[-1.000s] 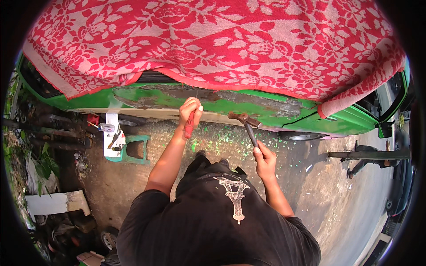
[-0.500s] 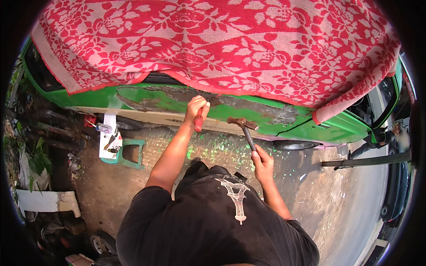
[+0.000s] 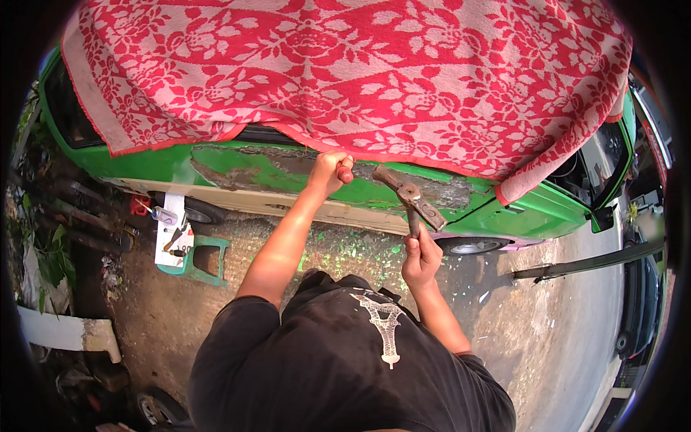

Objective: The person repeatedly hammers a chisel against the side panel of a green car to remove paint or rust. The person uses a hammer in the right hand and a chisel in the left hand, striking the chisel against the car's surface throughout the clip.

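Note:
My left hand [image 3: 328,175] is closed around a red-handled tool [image 3: 346,174] against the side of a green car [image 3: 137,167]. Only the handle's rounded end shows; the fist hides the working end, so its kind is unclear. A hammer [image 3: 408,193] is gripped in my right hand [image 3: 422,263], thumb along the shaft. Its rusty metal head is raised to the right of the red handle, apart from it. Around my left fist the green paint is stripped to rough grey-brown patches [image 3: 448,193].
A red and pink floral blanket [image 3: 324,72] covers the car's upper part. Left of me stands a green stool [image 3: 214,253] bearing a white board [image 3: 165,245], a bottle [image 3: 164,215] and small tools. Green paint flakes [image 3: 363,246] litter the ground. A long beam [image 3: 590,263] juts in at right.
My left hand has shifted slightly up and right, and the red handle now points more toward me. The hammer's head has tilted, turning its top toward me, while my right hand stays close by.

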`<act>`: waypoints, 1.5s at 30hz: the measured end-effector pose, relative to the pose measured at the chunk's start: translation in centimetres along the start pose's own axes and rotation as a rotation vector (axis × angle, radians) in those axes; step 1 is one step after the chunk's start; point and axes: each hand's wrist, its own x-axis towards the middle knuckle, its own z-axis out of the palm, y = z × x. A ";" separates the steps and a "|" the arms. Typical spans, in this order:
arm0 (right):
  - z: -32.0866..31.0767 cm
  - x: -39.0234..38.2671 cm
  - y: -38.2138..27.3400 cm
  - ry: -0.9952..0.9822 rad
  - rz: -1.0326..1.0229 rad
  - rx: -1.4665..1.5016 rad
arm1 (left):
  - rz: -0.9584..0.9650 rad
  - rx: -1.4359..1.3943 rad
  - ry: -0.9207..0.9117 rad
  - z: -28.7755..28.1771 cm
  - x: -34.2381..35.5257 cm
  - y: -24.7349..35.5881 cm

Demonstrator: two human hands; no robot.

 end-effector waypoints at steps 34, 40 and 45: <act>-0.9 -4.8 2.5 0.045 0.562 0.210 | 0.283 -0.043 0.086 -0.1 -2.9 -2.6; -0.7 -3.3 0.6 0.049 0.419 0.169 | 0.163 -0.085 -0.025 -0.6 -0.6 -0.9; -0.1 -2.4 -1.0 0.152 0.081 0.081 | 0.141 -0.053 -0.025 0.5 0.7 -0.5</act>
